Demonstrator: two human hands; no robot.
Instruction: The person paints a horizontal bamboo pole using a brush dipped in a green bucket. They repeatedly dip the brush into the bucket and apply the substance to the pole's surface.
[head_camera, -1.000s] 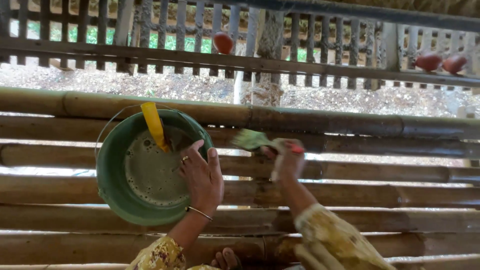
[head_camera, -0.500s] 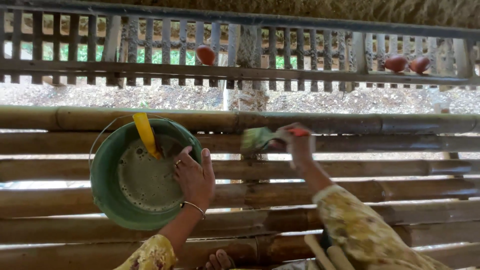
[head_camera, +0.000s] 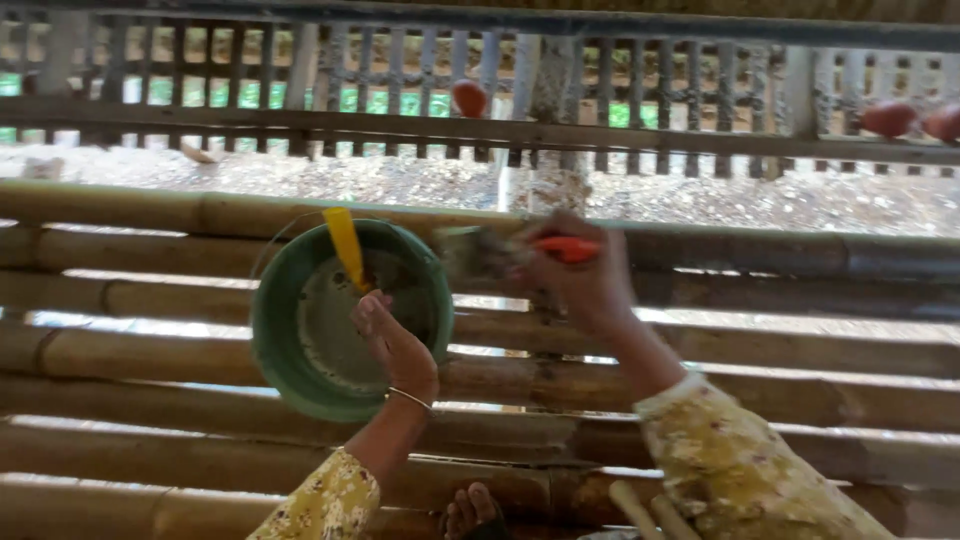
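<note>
Motion blur smears the whole view, worst around the right hand (head_camera: 575, 285), so what it grips is hard to read: an orange-red handle (head_camera: 565, 247) pokes out above the knuckles, and a greyish-green smudge (head_camera: 470, 255) extends from the fist toward the bucket, its shape unclear. The fingers are closed on that handle. Both patterned yellow sleeves (head_camera: 745, 470) are cut off at the lower edge, and a bare toe (head_camera: 470, 510) peeks in at the bottom.

Thick bamboo poles (head_camera: 150, 350) run crosswise as a floor, with light showing through the gaps. Beyond them a slatted wooden fence (head_camera: 300, 120) crosses the top, with reddish round shapes (head_camera: 470, 97) hanging on it, too blurred to identify.

The green plastic bucket (head_camera: 290, 370) sits on the poles left of centre, its pale inside looking wet and speckled. A yellow scoop handle (head_camera: 347, 248) leans on its far rim. The left hand (head_camera: 395, 345) reaches into the bucket over the near-right rim, fingers curled loosely apart, holding nothing visible; a thin bangle (head_camera: 410, 398) circles the wrist.
</note>
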